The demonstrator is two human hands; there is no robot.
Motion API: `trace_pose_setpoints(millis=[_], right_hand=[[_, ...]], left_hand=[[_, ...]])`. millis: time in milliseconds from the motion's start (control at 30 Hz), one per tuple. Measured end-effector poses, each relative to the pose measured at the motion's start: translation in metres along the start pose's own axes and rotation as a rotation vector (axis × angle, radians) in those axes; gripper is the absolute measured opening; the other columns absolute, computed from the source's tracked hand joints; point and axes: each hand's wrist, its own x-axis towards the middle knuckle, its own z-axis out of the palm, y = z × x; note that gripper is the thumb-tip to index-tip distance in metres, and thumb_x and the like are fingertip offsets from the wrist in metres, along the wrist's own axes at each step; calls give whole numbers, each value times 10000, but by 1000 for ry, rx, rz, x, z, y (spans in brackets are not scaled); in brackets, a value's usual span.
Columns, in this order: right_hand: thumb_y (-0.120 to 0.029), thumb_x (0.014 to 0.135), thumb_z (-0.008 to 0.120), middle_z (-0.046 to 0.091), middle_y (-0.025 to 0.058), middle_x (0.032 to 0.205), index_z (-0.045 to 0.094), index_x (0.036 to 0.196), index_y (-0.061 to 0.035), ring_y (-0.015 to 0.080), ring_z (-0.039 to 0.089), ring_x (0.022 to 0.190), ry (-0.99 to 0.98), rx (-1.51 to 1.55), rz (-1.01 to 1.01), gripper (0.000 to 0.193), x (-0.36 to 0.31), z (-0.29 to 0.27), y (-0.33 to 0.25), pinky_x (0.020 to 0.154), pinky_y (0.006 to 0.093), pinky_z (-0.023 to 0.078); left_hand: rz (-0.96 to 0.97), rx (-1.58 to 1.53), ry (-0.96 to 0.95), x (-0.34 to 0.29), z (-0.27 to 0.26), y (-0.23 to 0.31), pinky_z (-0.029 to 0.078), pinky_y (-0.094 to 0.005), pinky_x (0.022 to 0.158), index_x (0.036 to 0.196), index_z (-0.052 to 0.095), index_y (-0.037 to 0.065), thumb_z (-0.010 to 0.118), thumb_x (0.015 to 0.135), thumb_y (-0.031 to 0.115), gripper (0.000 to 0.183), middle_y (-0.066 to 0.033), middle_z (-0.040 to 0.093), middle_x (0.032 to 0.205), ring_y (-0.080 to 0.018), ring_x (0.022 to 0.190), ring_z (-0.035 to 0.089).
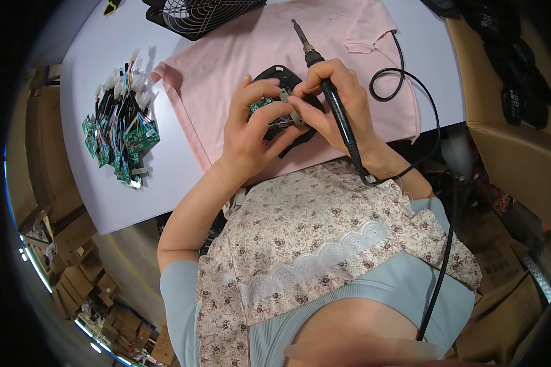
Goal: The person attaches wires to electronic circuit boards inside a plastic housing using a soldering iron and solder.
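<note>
A black plastic housing (278, 71) lies on the pink cloth, with a green circuit board (261, 106) and thin wires inside it. My left hand (251, 125) is curled over the housing's left side, its thumb and fingertips closed at a small pale grey strip (296, 112). In my right hand (347, 110) is a soldering iron (332, 98), its tip pointing up and away from the housing. The right thumb and fingertips also meet at the strip's upper end. My fingers hide part of the board and the strip.
The pink cloth (208, 79) covers much of the white table (177, 183). Wired circuit boards (122, 134) are heaped at left. A black fan with a wire guard (196, 15) stands at the back. The iron's cable (436, 140) loops at right, near a cardboard box (514, 159) holding black housings (520, 92).
</note>
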Motion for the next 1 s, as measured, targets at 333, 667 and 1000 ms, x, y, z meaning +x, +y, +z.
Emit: trace_pose_setpoints(millis=[333, 667, 1000], right_hand=[[-16, 843, 771, 691, 69, 930, 581, 1052, -50, 180, 642, 744, 81, 36, 10, 285, 0, -8, 7, 693, 303, 522], [-31, 895, 754, 731, 47, 947, 537, 1150, -33, 75, 660, 666, 19, 246, 152, 335, -4, -6, 22, 597, 223, 526], [-33, 888, 764, 721, 15, 956, 565, 1120, -38, 56, 625, 680, 54, 226, 77, 306, -5, -5, 24, 598, 219, 508]], left_hand=[[-118, -139, 99, -2, 7, -6, 457, -521, 1102, 1165, 645, 55, 909, 703, 89, 533, -136, 650, 1154, -305, 1062, 648], [-192, -17, 61, 7, 11, -7, 499, -498, 1054, 1006, 633, 37, 917, 724, 156, 417, -114, 676, 1071, -295, 962, 673], [-142, 41, 31, 5, 14, -8, 505, -511, 1031, 944, 672, 62, 898, 733, 175, 329, -93, 687, 1065, -282, 981, 684]])
